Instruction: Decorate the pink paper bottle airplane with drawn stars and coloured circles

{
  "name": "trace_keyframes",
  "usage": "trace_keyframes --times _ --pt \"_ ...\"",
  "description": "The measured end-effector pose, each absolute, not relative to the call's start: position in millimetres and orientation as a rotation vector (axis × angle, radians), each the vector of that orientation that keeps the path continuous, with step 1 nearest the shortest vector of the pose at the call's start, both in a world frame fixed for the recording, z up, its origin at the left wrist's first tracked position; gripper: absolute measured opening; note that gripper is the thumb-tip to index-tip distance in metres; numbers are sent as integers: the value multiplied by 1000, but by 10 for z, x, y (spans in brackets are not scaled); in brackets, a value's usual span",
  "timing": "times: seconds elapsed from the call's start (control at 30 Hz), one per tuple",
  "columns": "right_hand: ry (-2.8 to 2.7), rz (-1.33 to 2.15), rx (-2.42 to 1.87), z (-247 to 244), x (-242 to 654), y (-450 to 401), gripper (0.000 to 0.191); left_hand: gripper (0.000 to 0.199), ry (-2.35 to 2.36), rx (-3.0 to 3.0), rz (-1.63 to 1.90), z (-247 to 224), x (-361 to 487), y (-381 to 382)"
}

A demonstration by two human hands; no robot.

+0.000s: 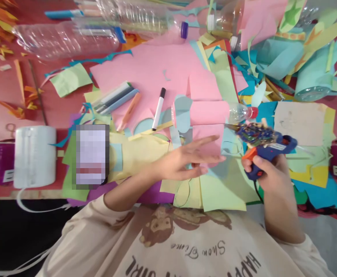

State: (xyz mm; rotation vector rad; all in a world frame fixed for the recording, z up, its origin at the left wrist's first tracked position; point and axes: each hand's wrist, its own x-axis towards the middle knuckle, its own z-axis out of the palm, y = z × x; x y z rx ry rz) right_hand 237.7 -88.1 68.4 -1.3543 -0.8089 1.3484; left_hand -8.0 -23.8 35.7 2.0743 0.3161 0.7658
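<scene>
Glue gun (275, 150) clamped in right hand (272, 173), nozzle (231, 126) toward the pink-wrapped bottle (209, 112); contact unclear. Bottle on its side among paper sheets (145, 71), red cap rightward. Left hand (186, 159) on bottle's near side, fingers spread apart. Marker (158, 111) left of bottle; phone (91, 152) farther left.

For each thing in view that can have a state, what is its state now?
Left hand: fingers spread, holding nothing
Right hand: closed around the glue gun
Glue gun: held; trigger pressed or not, cannot tell
Pink-wrapped bottle: on its side, red cap on
Blue-capped bottle: on its side, capped
Black-and-white marker: lying, capped
</scene>
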Motion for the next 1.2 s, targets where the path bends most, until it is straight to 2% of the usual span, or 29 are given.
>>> trace_keyframes --times 0.13,0.2,0.4,0.5,0.63,0.7,0.87,0.93,1.07,1.13,1.2 --pt "-909 1460 -1357 545 2225 -936 14 68 326 1922 593 349 25 -305" --pt "-904 1476 -1372 498 2193 -938 14 73 361 1862 594 330 38 -305" --pt "-805 1362 -1350 563 2197 -852 12 55 320 1534 498 316 6 -282" --pt "-713 1063 -1367 655 2299 -772 10 46 326 1398 356 340 -2 -283" --pt "-665 673 -1402 776 2549 -719 5 46 418 1388 191 403 -3 -275" --pt "-672 574 -1450 838 2688 -738 12 44 486 1404 149 452 -24 -257" --pt "-670 651 -1549 928 3001 -827 21 30 442 1457 130 535 -178 -176" --pt "-644 723 -1570 920 3075 -832 24 20 461 1496 368 492 -243 -142" --pt "-650 977 -1579 857 3031 -778 27 13 979 1485 1374 290 -292 -51" --pt "-654 1156 -1540 814 2913 -747 25 13 1185 1505 1554 194 -288 12" --pt "-694 1254 -1495 766 2768 -723 18 33 1218 1649 1432 127 -282 68"
